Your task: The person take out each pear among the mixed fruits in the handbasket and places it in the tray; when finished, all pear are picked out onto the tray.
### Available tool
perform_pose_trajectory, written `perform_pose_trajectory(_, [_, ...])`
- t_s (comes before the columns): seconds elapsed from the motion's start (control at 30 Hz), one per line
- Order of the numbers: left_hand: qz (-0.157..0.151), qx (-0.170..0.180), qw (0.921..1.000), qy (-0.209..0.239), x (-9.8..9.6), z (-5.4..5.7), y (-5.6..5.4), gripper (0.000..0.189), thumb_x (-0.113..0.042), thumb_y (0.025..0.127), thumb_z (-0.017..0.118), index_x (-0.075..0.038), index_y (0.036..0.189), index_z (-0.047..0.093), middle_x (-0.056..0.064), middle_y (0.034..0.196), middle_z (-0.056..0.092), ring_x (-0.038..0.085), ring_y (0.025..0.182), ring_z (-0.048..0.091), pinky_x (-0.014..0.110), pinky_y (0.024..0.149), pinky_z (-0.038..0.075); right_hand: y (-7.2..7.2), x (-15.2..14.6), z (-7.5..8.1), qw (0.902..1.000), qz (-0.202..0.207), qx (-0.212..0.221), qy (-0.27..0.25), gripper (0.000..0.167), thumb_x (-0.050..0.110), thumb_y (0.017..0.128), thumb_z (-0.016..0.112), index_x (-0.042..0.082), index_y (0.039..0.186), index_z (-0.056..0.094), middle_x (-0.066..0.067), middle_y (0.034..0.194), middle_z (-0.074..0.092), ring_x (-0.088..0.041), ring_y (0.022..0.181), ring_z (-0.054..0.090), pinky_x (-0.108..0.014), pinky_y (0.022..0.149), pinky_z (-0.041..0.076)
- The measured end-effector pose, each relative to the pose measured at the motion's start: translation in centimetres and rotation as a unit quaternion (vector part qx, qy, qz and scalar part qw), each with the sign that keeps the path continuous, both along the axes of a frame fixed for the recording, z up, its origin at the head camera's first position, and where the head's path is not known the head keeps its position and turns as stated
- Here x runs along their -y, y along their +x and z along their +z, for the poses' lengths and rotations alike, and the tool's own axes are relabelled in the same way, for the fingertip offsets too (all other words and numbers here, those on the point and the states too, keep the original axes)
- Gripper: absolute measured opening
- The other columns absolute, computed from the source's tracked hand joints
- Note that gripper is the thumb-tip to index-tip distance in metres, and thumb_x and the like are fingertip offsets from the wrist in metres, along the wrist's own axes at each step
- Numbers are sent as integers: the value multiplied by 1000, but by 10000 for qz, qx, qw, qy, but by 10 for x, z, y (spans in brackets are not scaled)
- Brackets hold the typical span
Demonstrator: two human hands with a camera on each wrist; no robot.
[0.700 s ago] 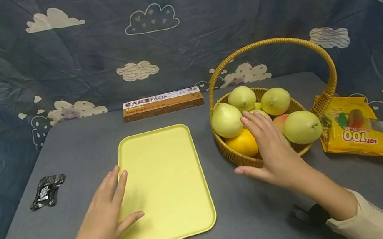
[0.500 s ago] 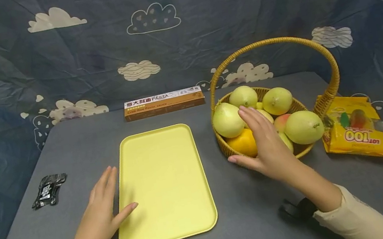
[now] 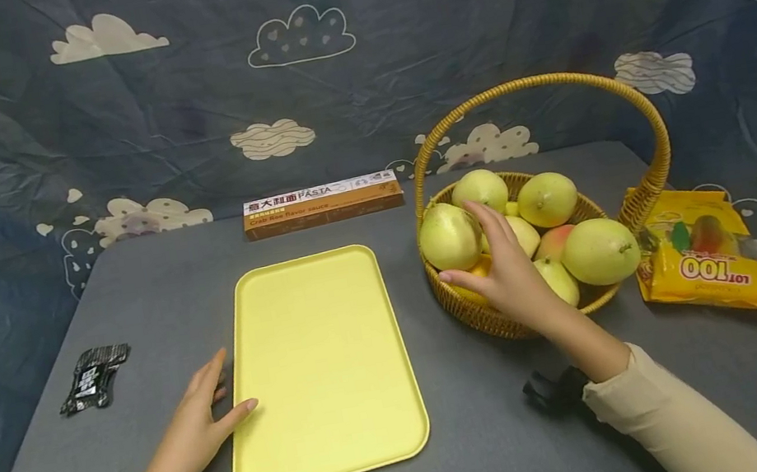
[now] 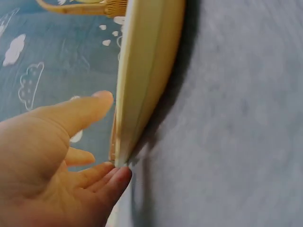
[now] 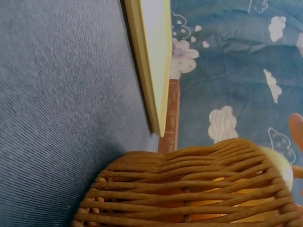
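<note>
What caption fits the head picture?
Right hand over a golden wicker basket of pale green and orange fruit, left hand at the edge of a rectangular yellow tray.

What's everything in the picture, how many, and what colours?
Tray: one, yellow, on table
Basket: one, tan, right of tray
Pale fruits: at least five, yellow-green, in basket
Orange fruit: one, orange, in basket
Peachy fruit: one, reddish, in basket
Little thing: one, yellow, in basket
Pasta box: one, brown and white, behind tray
Bag: one, yellow, right of basket
Packet: one, black, left of tray
Table: one, grey, under tray
Backdrop: one, blue with clouds, behind table
Wrist gear: two, black, toward bottom
Sleeve: one, cream, lower right
Left hand: one, bare, at tray's left edge
Right hand: one, bare, over basket
</note>
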State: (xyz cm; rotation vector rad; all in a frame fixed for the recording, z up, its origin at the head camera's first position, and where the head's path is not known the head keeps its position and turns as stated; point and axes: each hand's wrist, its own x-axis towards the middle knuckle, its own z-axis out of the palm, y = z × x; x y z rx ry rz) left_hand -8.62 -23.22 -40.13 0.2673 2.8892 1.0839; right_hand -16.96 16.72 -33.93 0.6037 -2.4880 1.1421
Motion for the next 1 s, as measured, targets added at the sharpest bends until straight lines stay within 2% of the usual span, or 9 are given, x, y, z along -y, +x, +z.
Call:
perform_pose_trajectory(0.1, [-112, 117, 9979, 620, 3, -8, -2, 81, -26, 84, 64, 3, 142, 15, 28, 133, 26, 39, 111, 44, 42, 88, 43, -7, 0, -2, 9999, 9, 128, -59, 90, 25, 71, 77, 8, 141, 23, -13, 139, 26, -28, 125, 27, -51, 97, 31])
perform_pose_trajectory(0.2, [-215, 147, 9927, 1178, 6, -14, -4, 75, -13, 85, 64, 6, 140, 17, 26, 132, 28, 35, 113, 40, 23, 89, 43, -11, 0, -4, 9997, 28, 240, -97, 88, 27, 72, 76, 8, 141, 25, -12, 140, 26, -28, 124, 28, -50, 96, 33])
perform_pose_trajectory(0.33, [-241, 88, 9871, 1580, 6, -18, -5, 69, -3, 85, 62, 7, 139, 21, 25, 130, 30, 32, 111, 40, 7, 84, 38, -17, -1, -6, 9993, 26, 354, -114, 86, 27, 72, 76, 8, 140, 26, -13, 139, 28, -29, 123, 30, -51, 94, 34])
perform_pose_trajectory(0.5, [-210, 58, 9844, 1744, 6, -18, -5, 64, 1, 84, 60, 8, 138, 26, 24, 128, 33, 24, 105, 42, 8, 83, 39, -22, -1, -5, 9979, 7, 632, -109, 85, 27, 73, 75, 7, 140, 27, -16, 137, 29, -32, 120, 33, -52, 91, 36])
perform_pose_trajectory(0.77, [-56, 454, 9771, 2077, 8, -16, -5, 62, 0, 84, 60, 8, 137, 28, 22, 124, 34, 9, 100, 43, 10, 82, 41, -27, -1, 0, 9919, -153, 1255, -90, 83, 33, 73, 75, 15, 140, 30, -13, 137, 33, -31, 116, 39, -51, 86, 41])
perform_pose_trajectory(0.87, [-31, 498, 9760, 2119, 10, -18, -6, 62, -1, 84, 61, 7, 137, 28, 22, 122, 35, 7, 99, 44, 10, 81, 42, -27, -1, 2, 9919, -239, 1243, -69, 82, 32, 72, 76, 14, 139, 33, -12, 135, 36, -31, 113, 41, -50, 83, 43])
perform_pose_trajectory(1.0, [-56, 505, 9758, 2125, 12, -21, -7, 63, -3, 85, 61, 6, 137, 28, 21, 122, 35, 6, 99, 44, 10, 81, 42, -25, 1, 1, 9942, -287, 1008, -230, 78, 26, 70, 78, 11, 135, 37, -13, 131, 39, -29, 109, 43, -48, 80, 44])
